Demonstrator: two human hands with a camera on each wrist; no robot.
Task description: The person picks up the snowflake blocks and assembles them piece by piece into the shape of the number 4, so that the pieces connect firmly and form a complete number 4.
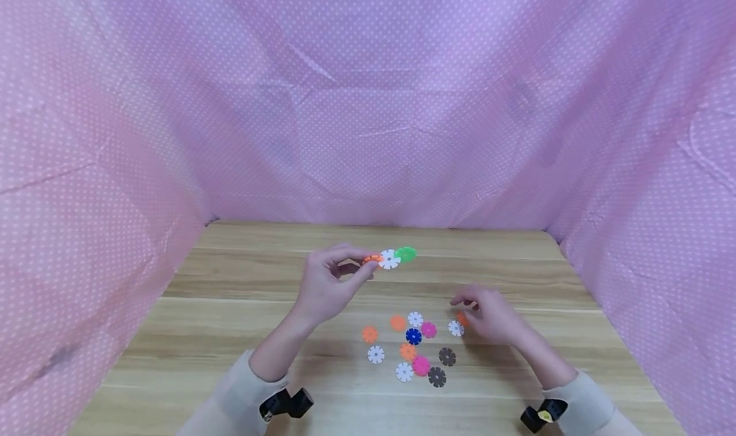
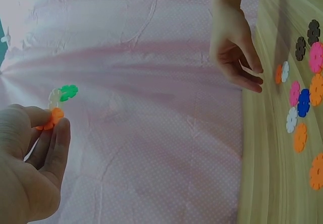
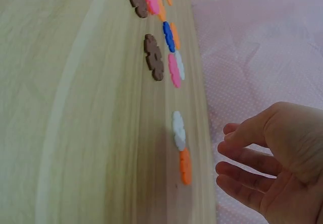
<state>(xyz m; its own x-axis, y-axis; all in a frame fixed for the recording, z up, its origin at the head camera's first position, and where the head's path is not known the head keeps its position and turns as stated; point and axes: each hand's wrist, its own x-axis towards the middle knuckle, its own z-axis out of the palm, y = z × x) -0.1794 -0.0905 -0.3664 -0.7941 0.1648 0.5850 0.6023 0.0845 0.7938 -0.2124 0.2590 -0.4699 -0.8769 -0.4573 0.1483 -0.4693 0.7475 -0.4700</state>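
My left hand point(image 1: 328, 286) holds up a short row of notched plastic discs, pinching the orange disc point(image 1: 372, 258) between thumb and fingers. A white disc point(image 1: 390, 259) joins that one, and a green disc point(image 1: 406, 254) sits at the far end. My right hand point(image 1: 490, 314) hovers above the table with loosely bent fingers and nothing in them. Closest to it on the wood are a white disc point(image 3: 178, 130) and an orange disc point(image 3: 185, 166), side by side. In the head view the right hand partly covers that orange disc.
More discs lie loosely grouped on the wooden table point(image 1: 230, 321): a blue disc point(image 1: 413, 336), pink discs point(image 1: 421, 365), dark brown discs point(image 1: 437, 377), and several white and orange ones. A pink dotted cloth point(image 1: 379, 116) surrounds the table at the back and both sides.
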